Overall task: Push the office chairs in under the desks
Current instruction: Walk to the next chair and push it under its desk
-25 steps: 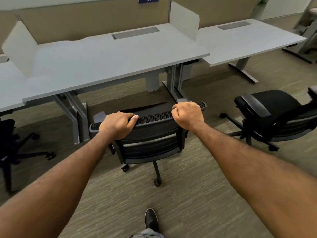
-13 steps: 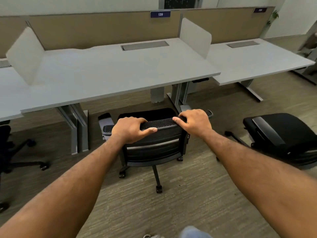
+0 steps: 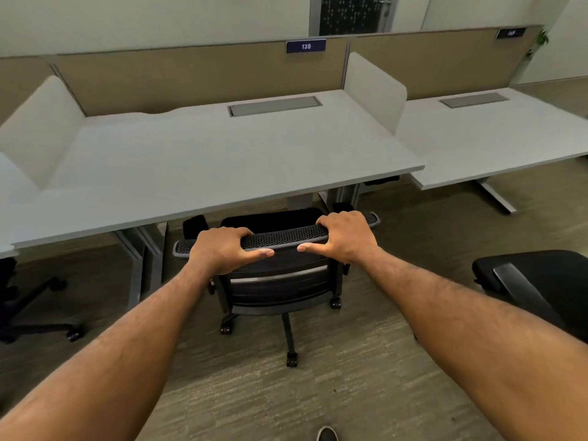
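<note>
A black mesh-backed office chair (image 3: pixel 280 281) stands in front of the white desk (image 3: pixel 203 173) marked 139. Its seat front and armrests reach under the desk edge. My left hand (image 3: pixel 222 249) grips the top rail of the backrest at its left, fingers over the far side and thumb along the near side. My right hand (image 3: pixel 346 237) grips the same rail at its right in the same way. A second black chair (image 3: pixel 534 281) stands out on the carpet at the right, in front of the neighbouring desk (image 3: pixel 496 148). A third chair's base (image 3: pixel 35 310) shows at the left edge.
Desk legs (image 3: pixel 143 259) stand left of the chair and more legs (image 3: pixel 343 195) behind its right side. White side screens and a tan back panel (image 3: pixel 197 78) bound the desk. My shoe (image 3: pixel 327 435) shows at the bottom on grey carpet.
The chair has rolled forward toward the desk, its seat now partly under the edge. I have stepped closer, and both thumbs now lie along the rail's near side.
</note>
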The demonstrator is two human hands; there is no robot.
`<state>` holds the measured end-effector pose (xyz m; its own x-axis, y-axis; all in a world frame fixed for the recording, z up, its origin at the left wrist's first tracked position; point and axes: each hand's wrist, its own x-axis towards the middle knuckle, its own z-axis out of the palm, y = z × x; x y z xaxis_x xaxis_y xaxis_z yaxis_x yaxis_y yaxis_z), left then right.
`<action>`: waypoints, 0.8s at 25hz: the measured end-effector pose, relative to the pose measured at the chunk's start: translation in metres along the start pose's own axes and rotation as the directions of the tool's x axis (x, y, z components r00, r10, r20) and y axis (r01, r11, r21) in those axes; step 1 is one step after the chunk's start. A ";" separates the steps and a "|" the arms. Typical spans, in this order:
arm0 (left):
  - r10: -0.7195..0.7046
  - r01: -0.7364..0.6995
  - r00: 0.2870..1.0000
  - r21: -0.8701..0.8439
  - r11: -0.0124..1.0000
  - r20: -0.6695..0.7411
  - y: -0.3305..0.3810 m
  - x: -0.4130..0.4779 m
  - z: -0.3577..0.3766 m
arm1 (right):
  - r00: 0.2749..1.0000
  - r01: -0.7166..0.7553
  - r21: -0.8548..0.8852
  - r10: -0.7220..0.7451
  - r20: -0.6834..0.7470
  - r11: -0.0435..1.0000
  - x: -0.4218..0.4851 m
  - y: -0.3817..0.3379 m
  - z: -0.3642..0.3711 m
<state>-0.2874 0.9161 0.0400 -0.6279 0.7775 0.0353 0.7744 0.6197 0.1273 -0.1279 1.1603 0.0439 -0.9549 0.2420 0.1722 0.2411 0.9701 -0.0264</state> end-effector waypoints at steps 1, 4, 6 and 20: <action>-0.026 0.026 1.000 -0.010 1.000 0.000 0.001 0.008 0.001 | 1.000 0.009 -0.003 -0.009 0.014 1.000 0.010 0.006 0.001; -0.077 0.076 0.997 -0.031 0.997 -0.014 0.003 0.032 0.003 | 0.998 0.041 -0.024 -0.040 0.041 0.999 0.040 0.025 0.001; -0.096 0.096 0.995 -0.033 0.995 -0.015 0.004 0.048 0.002 | 0.998 0.058 -0.034 -0.057 0.041 0.998 0.057 0.037 0.003; -0.158 0.159 0.987 -0.023 0.987 0.019 0.015 0.110 0.001 | 0.964 0.009 -0.036 0.001 0.267 0.999 0.126 0.084 0.009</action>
<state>-0.3447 1.0111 0.0451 -0.7410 0.6715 -0.0044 0.6630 0.7325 0.1544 -0.2298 1.2723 0.0545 -0.9664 0.2381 -0.0969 0.2383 0.9711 0.0105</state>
